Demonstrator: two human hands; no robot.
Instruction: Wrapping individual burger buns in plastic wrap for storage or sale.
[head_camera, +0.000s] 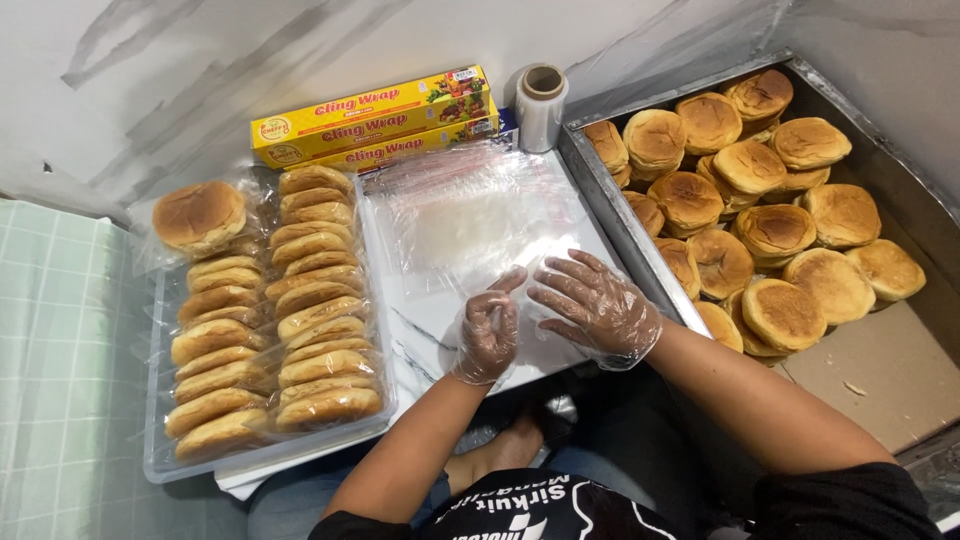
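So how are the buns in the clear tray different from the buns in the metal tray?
The buns in the clear tray are wrapped in plastic and stand on edge in two rows. The buns in the metal tray are unwrapped and lie flat in a loose pile. Both are round and golden brown.

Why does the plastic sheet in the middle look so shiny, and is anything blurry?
Head view: soft, even light; the plastic sheet catches pale glare over the white board; the gloved left hand and right hand look sharp; the buns in the metal tray sit slightly dimmer; edges bend a little.

A pale marbled wall (300, 50) rises behind; green checked cloth (60, 350) lies left.
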